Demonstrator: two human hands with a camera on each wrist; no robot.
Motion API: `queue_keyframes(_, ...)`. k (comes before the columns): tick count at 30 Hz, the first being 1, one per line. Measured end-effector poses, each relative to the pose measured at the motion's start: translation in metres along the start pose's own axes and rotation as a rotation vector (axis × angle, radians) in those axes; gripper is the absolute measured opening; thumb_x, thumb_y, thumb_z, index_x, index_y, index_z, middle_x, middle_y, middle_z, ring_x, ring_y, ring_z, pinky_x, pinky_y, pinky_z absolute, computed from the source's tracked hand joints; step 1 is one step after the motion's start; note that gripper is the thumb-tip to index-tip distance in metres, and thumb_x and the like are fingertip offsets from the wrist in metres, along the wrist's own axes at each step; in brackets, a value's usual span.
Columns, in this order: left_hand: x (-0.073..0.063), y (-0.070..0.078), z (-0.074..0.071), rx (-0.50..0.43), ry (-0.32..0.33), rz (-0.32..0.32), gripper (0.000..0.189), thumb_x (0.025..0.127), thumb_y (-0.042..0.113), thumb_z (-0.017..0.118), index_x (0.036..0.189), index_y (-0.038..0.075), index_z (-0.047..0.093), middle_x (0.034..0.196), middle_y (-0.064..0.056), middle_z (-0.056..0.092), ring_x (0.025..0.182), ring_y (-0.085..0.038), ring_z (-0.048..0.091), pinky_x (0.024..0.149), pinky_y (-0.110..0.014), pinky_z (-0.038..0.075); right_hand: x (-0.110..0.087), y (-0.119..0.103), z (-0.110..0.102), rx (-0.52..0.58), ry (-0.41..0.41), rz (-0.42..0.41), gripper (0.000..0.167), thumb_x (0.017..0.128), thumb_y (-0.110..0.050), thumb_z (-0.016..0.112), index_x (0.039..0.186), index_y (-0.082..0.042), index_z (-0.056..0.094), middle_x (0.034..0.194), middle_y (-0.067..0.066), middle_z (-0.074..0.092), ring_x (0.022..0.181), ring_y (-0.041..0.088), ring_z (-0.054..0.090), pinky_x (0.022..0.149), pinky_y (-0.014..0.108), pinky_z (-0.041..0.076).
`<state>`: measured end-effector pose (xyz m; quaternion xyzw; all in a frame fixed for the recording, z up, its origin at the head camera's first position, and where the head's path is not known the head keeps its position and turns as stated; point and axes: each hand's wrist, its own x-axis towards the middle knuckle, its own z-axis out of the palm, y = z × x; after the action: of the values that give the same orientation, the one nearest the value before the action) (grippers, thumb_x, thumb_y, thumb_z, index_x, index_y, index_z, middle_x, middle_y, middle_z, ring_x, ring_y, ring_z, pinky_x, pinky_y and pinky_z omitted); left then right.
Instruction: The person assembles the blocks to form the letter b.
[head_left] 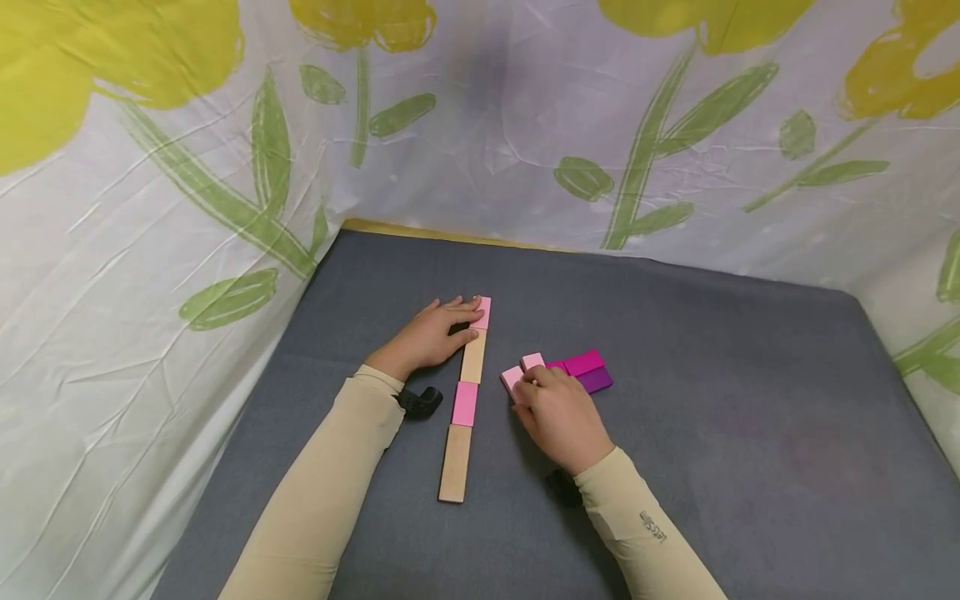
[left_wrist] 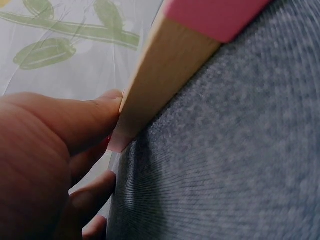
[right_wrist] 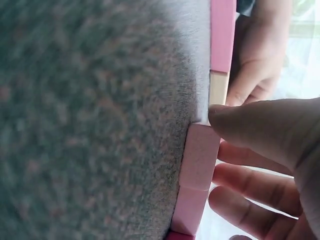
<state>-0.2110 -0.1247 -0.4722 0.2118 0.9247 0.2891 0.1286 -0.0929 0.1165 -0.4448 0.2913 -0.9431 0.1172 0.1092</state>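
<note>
Your left sleeve [head_left: 315,492] and right sleeve [head_left: 648,533] came nearest, smooth cream fabric, dark lettering on the right one. Beneath them ran grey cloth [head_left: 750,433], finely ribbed and fuzzy close up, and behind rose a creased white curtain [head_left: 480,183] printed with yellow flowers and green leaves.

And what a line! Your flat wooden pieces ran end to end away from you, left of centre: long tan block [head_left: 454,464], pink block [head_left: 464,404], second tan block [head_left: 473,357], far pink block [head_left: 484,312]. Grain showed on the bare wood; the pink faces were smooth, with slightly rounded corners up close.

Your left hand [head_left: 431,333] lay at the far end, fingers loosely extended over the far pink block, thumb against the second tan block's side, nothing clasped.

Over to the right, your right hand [head_left: 564,417] had bent fingers at two pale pink blocks [head_left: 512,377], beside a magenta block [head_left: 584,362] and a purple block [head_left: 596,380]. Thumb and fingers met the pale pink there, but whether they truly gripped, you couldn't tell.

Your knuckles covered part of that cluster, and a dark device [head_left: 564,487] under your right wrist was half hidden.
</note>
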Motion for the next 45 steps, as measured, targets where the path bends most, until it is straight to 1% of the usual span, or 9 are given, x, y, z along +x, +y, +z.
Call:
queue_keyframes(4,0.0,0.0,-0.001,0.002,0.0,0.008,0.052,0.109,0.032,0.058,0.159,0.019,0.048,0.17,0.004,0.034,0.16,-0.024,0.025,0.133,-0.047,0.006,0.001,0.001,0.002,-0.003,-0.005,0.004,0.014,0.084,-0.01,0.088,0.097,-0.008,0.082,0.108,0.011,0.074,0.087,0.027,0.067,0.074,0.04,0.059)
queue_keyframes(8,0.001,0.0,0.0,0.003,0.002,0.01,0.052,0.109,0.032,0.058,0.159,0.019,0.048,0.17,0.005,0.034,0.16,-0.024,0.025,0.133,-0.048,0.006,0.002,0.001,0.003,0.013,-0.023,0.001,0.022,0.085,-0.01,0.087,0.107,-0.008,0.083,0.114,0.01,0.075,0.096,0.028,0.069,0.084,0.042,0.06)
queue_keyframes(13,0.0,0.001,0.0,-0.005,0.005,0.005,0.053,0.109,0.032,0.059,0.159,0.019,0.048,0.17,0.004,0.034,0.16,-0.024,0.025,0.133,-0.048,0.006,0.005,0.0,0.004,0.053,-0.048,-0.007,0.024,0.089,-0.008,0.083,0.113,-0.007,0.083,0.117,0.01,0.076,0.105,0.029,0.069,0.093,0.044,0.06)
queue_keyframes(24,-0.002,0.004,-0.002,0.006,-0.01,0.008,0.052,0.11,0.032,0.057,0.159,0.019,0.048,0.17,0.003,0.033,0.16,-0.024,0.025,0.133,-0.048,0.007,0.012,0.002,0.006,0.074,-0.046,-0.048,0.024,0.089,0.004,0.077,0.111,-0.005,0.082,0.118,0.009,0.077,0.107,0.028,0.069,0.091,0.044,0.059)
queue_keyframes(26,-0.002,0.004,-0.002,0.01,-0.009,0.012,0.052,0.11,0.032,0.057,0.159,0.019,0.048,0.17,0.003,0.033,0.16,-0.024,0.025,0.133,-0.048,0.007,0.014,0.002,0.007,0.076,-0.047,-0.055,0.024,0.089,0.004,0.077,0.11,-0.007,0.083,0.118,0.008,0.077,0.108,0.028,0.07,0.093,0.045,0.06)
queue_keyframes(30,-0.001,0.002,-0.001,0.009,-0.006,0.023,0.052,0.11,0.032,0.057,0.159,0.019,0.048,0.17,0.003,0.034,0.16,-0.024,0.025,0.133,-0.048,0.007,0.018,0.003,0.008,0.091,-0.045,-0.072,0.025,0.089,0.006,0.076,0.109,-0.008,0.083,0.117,0.008,0.077,0.11,0.03,0.071,0.103,0.05,0.056)
queue_keyframes(33,0.0,0.002,-0.001,0.014,-0.006,0.026,0.052,0.11,0.032,0.057,0.159,0.019,0.047,0.17,0.003,0.033,0.16,-0.024,0.025,0.133,-0.049,0.007,0.02,0.004,0.009,0.09,-0.044,-0.084,0.027,0.089,0.008,0.074,0.109,-0.007,0.084,0.117,0.008,0.078,0.11,0.03,0.071,0.106,0.052,0.054)
queue_keyframes(40,-0.001,0.002,-0.002,0.02,-0.003,0.036,0.052,0.11,0.033,0.056,0.16,0.018,0.046,0.17,0.003,0.033,0.16,-0.025,0.025,0.133,-0.05,0.007,0.023,0.004,0.011,0.088,-0.034,-0.089,0.026,0.089,0.009,0.073,0.106,-0.007,0.084,0.116,0.008,0.078,0.107,0.029,0.071,0.1,0.047,0.058)
queue_keyframes(45,-0.002,0.001,-0.003,0.014,0.001,0.041,0.052,0.11,0.031,0.057,0.159,0.017,0.048,0.17,0.001,0.034,0.16,-0.026,0.026,0.133,-0.051,0.008,0.024,0.003,0.011,0.094,-0.035,-0.09,0.027,0.09,0.01,0.072,0.106,-0.007,0.084,0.117,0.008,0.078,0.105,0.028,0.07,0.099,0.047,0.059)
